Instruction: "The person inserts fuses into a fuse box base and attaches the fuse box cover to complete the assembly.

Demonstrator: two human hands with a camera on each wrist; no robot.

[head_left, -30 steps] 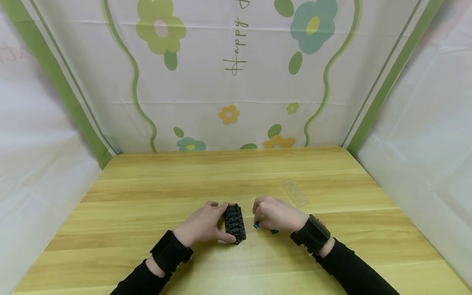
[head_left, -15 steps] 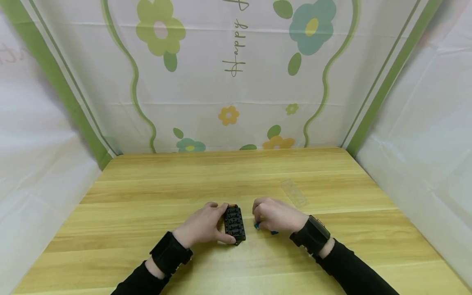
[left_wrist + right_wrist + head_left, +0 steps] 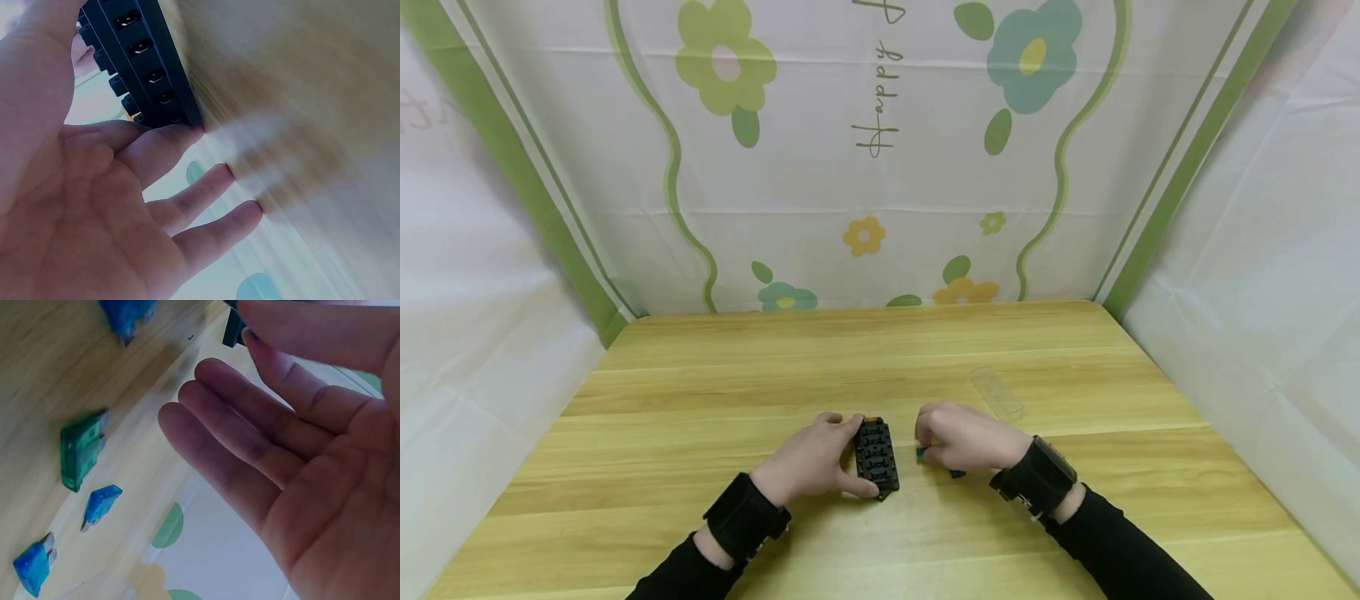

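Observation:
A black fuse block [image 3: 876,454] with rows of slots lies on the wooden table. My left hand [image 3: 808,457] grips it between the thumb at its near end and the index finger at its far end; the other fingers extend beside it in the left wrist view. To the right, my right hand [image 3: 966,437] pinches a small blade fuse [image 3: 921,455] between thumb and index finger, mostly hidden by the fingertips. Under this hand, the right wrist view has a green blade fuse [image 3: 81,450] and several blue fuses [image 3: 32,567] on the table.
A clear plastic cover [image 3: 997,393] lies flat beyond my right hand. The wooden table [image 3: 737,367] ends at a white flower-print cloth [image 3: 805,183], with cloth walls on both sides.
My right thumb and fingers have shifted slightly, and the pinched fuse has turned a little. The left hand and the fuse block stay in place.

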